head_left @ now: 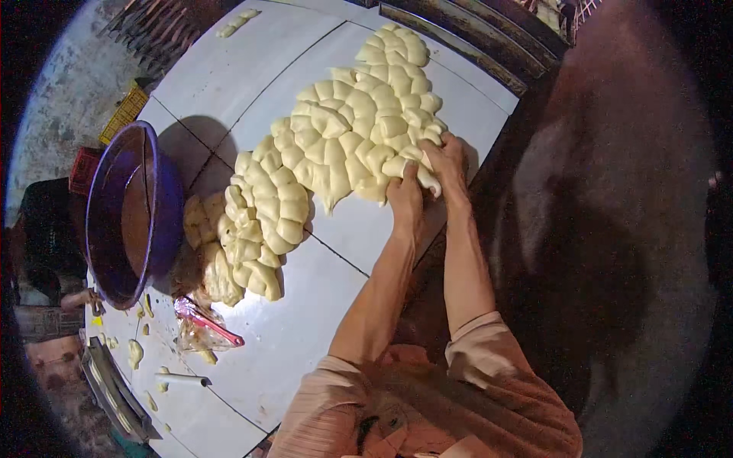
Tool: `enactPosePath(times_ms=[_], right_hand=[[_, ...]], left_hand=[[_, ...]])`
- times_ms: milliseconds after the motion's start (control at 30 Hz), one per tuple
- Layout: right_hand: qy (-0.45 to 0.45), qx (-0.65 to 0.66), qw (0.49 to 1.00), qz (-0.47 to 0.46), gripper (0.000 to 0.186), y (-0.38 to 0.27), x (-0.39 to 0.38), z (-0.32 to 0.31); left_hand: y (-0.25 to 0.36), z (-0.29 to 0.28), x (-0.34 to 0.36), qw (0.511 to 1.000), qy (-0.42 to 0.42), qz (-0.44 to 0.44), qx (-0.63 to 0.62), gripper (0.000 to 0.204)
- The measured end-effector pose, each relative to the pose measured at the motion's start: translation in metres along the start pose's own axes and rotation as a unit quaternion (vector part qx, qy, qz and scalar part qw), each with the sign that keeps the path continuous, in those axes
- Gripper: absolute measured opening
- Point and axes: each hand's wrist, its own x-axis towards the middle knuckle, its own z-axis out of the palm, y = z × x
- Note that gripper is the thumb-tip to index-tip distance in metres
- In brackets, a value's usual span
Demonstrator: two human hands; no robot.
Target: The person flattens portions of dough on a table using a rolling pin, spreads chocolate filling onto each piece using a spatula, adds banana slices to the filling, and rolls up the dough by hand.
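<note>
While the purple tub point(169, 221) stands on the left, the dough mass point(336, 126), cut or pressed into pale lumps, spreads to its right across the white table point(328, 290). Far right of the tub, at the dough's edge, left hand point(405, 202) and right hand point(449, 162), both curled mostly closed, grip one dough piece point(416, 172) between them; some fingers hidden. Pink-handled tool point(217, 327) lies right of the tub's near end; white tube point(183, 379) nearer the person than the tub.

Left hand point(406, 200), right hand point(449, 159) on pale dough point(347, 130)
</note>
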Motion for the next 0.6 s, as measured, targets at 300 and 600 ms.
enactPosePath(times_ms=[300,600], right_hand=[[-0.001,0.089,0.996,-0.027,0.044,0.063,-0.102,-0.058],[0.139,-0.343,0.909,-0.191,0.068,-0.004,-0.088,-0.034]], left_hand=[[0.021,-0.041,-0.104,0.977,-0.071,-0.187,0.072,0.028],[-0.006,-0.091,-0.096,0.872,-0.084,0.126,0.466,0.04]])
